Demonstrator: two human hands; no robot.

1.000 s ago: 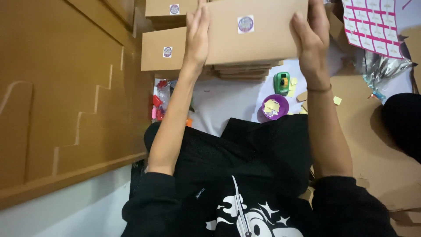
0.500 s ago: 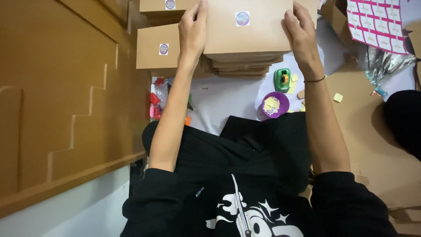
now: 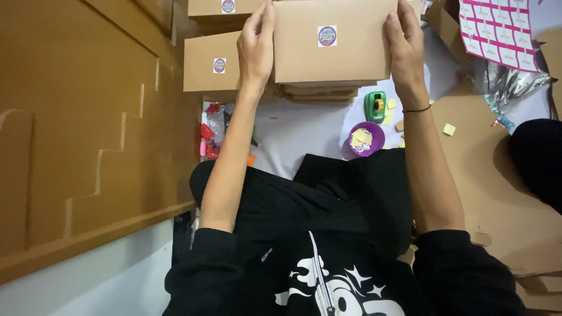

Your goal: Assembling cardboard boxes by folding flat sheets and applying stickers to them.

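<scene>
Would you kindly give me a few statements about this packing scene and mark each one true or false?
1. Both hands grip the top brown box, the left hand on one side and the right hand on the other. True.
2. That box carries a round sticker. True.
3. The box rests alone on bare table. False: it sits on a stack of flat brown boxes.
4. The green tape dispenser is in the right hand. False: it lies on the white surface, apart from both hands.
5. The purple dish holds yellow slips. True.
6. The right wrist is bare. False: a thin dark band circles it.
</scene>
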